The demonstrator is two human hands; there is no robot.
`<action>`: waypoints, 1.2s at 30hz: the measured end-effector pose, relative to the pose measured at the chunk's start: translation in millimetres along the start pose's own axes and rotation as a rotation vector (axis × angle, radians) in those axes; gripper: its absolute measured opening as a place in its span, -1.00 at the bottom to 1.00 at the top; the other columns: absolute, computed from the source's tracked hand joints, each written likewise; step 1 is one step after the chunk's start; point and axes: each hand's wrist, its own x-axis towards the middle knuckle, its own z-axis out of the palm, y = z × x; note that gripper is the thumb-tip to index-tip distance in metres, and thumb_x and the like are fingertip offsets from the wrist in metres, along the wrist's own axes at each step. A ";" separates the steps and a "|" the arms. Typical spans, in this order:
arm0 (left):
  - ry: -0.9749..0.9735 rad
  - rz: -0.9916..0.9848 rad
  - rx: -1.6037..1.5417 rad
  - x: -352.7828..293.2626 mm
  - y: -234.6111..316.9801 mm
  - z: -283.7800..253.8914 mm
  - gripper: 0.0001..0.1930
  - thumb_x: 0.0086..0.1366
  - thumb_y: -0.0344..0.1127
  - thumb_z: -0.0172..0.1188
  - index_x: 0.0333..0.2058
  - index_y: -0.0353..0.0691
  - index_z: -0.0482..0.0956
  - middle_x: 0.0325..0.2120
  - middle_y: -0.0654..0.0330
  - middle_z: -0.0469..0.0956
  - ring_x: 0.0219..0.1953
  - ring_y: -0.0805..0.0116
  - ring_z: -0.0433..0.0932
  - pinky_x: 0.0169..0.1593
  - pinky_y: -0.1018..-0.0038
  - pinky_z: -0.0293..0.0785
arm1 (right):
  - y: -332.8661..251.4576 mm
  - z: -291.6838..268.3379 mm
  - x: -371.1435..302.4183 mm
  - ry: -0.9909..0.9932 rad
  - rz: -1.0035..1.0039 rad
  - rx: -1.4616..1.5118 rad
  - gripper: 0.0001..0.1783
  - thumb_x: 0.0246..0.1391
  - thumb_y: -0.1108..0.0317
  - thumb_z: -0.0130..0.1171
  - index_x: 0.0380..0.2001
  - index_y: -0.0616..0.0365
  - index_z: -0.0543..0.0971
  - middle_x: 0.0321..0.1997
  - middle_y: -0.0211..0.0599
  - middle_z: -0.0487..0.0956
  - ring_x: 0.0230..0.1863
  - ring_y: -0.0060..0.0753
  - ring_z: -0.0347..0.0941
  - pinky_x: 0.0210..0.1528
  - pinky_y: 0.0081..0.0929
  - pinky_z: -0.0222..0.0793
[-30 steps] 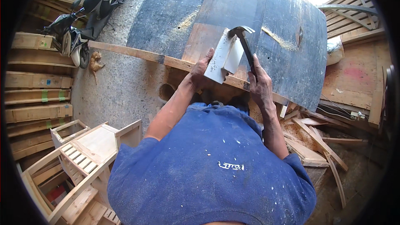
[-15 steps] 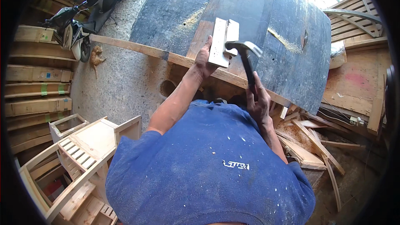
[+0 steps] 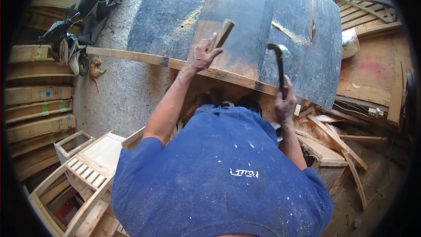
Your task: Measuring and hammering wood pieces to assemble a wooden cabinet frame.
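Note:
My left hand [image 3: 203,55] is closed on a narrow-looking wooden block [image 3: 225,30], which tilts up to the right above the front edge of the workbench. The block shows mostly edge-on, and its lower end is hidden by my fingers and thumb. In my right hand [image 3: 286,104] is a claw hammer [image 3: 281,66], gripped low on its dark handle. Its head points up and stays apart from the block, to its right. Beneath both is the dark, worn top of the workbench [image 3: 237,8].
A wooden rail [image 3: 131,55] runs along the bench front. Sawdust [image 3: 289,34] lies on the bench. Scrap wood [image 3: 329,138] is heaped at the right. Wooden frames [image 3: 94,158] stand at the lower left. A scooter [image 3: 72,46] and a small orange cat [image 3: 95,70] are at the left.
My left hand has shifted left and turned the block from its broad pale face to edge-on. The hammer has moved right, away from the block, and its handle stands more upright.

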 end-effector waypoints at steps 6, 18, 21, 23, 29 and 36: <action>-0.202 0.126 0.409 -9.4 -37.0 -37.8 -0.10 0.06 -0.19 0.49 0.37 -0.20 0.28 0.24 0.03 0.37 0.26 -0.03 0.33 0.35 0.19 0.29 | 145.9 -45.3 25.0 0.325 0.283 -0.383 -0.61 0.21 0.30 0.18 0.04 0.27 0.58 -0.17 0.13 0.67 -0.16 0.11 0.64 -0.07 -0.11 0.51; -0.366 0.155 0.612 -40.5 -72.1 -55.8 -0.27 0.04 -0.41 0.44 0.22 -0.20 0.34 0.23 -0.02 0.37 0.33 -0.09 0.29 0.43 -0.01 0.13 | 276.9 -106.6 61.7 0.429 0.365 -0.580 -0.44 0.13 0.38 0.23 0.23 0.11 0.45 -0.01 0.17 0.56 0.04 0.25 0.50 0.09 0.03 0.39; -0.363 0.177 0.698 -39.3 -76.0 -52.1 -0.35 0.20 -0.20 0.35 0.20 -0.33 0.37 0.22 -0.14 0.40 0.26 -0.21 0.33 0.37 0.04 0.19 | 269.2 -105.9 44.8 0.300 0.356 -0.426 -0.43 0.30 0.17 -0.01 0.29 0.25 0.36 0.25 0.32 0.38 0.28 0.33 0.30 0.32 0.16 0.21; -0.423 0.223 0.679 -35.0 -71.8 -44.7 -0.26 0.11 -0.23 0.40 0.25 -0.30 0.34 0.24 -0.12 0.39 0.27 -0.19 0.31 0.35 0.05 0.21 | 268.2 -100.9 23.4 0.599 0.233 -0.541 -0.37 0.24 0.18 0.02 0.31 0.28 0.32 0.33 0.27 0.32 0.32 0.35 0.24 0.36 0.19 0.15; -0.351 0.091 0.764 -61.9 -44.7 -25.1 0.09 -0.13 -0.36 0.54 0.42 -0.14 0.16 0.38 -0.14 0.20 0.41 -0.19 0.16 0.44 0.08 0.09 | 320.0 -188.5 -180.1 0.727 0.356 -0.499 -0.39 0.03 0.47 0.16 0.22 0.14 0.42 0.12 0.00 0.38 0.10 0.10 0.37 0.13 -0.05 0.35; -0.041 -0.064 0.525 -135.0 34.1 76.9 -0.30 0.18 -0.11 0.48 0.19 -0.37 0.47 0.15 -0.18 0.51 0.22 -0.17 0.42 0.34 0.16 0.28 | 504.5 -346.5 -472.6 0.741 1.075 -0.635 -0.40 0.16 0.08 0.31 0.08 0.35 0.50 0.11 0.15 0.56 0.11 0.19 0.48 0.14 -0.06 0.39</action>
